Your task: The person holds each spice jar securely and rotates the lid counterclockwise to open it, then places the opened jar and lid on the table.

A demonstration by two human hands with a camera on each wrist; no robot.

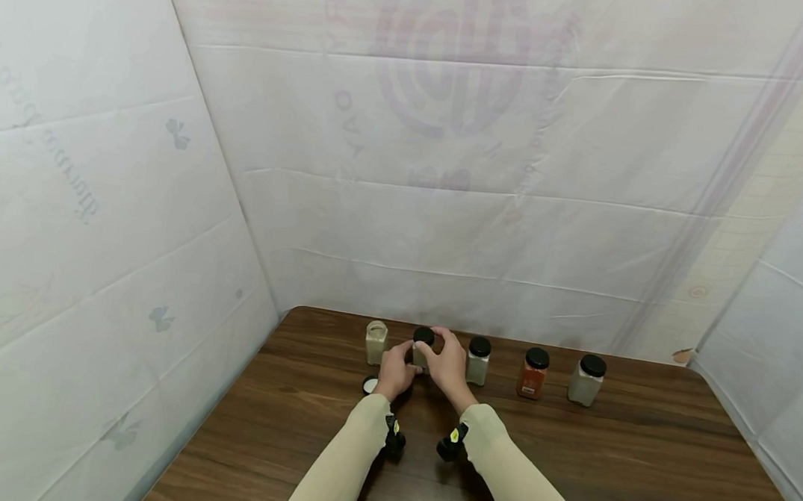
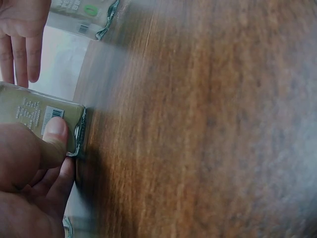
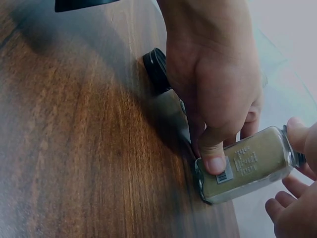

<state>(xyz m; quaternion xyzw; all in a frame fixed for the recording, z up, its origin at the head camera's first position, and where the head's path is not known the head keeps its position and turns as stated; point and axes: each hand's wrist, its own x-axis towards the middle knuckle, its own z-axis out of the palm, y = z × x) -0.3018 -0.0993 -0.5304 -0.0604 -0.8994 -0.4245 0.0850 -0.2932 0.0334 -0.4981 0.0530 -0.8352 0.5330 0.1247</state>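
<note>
One powder jar [image 3: 250, 161] is gripped low by curled left hand [image 1: 394, 370]; its black lid [image 1: 424, 334] is pinched by right hand [image 1: 449, 362]. Located between uncapped jar [image 1: 375, 347] at left and capped jar [image 1: 477, 368] at right.

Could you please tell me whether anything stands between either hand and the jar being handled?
Nothing visible does: the left hand grips the jar low on its body, and the right hand holds its black lid. The open jar stands to the left.

Upright clear jar [image 3: 255, 161], black-lidded
</note>
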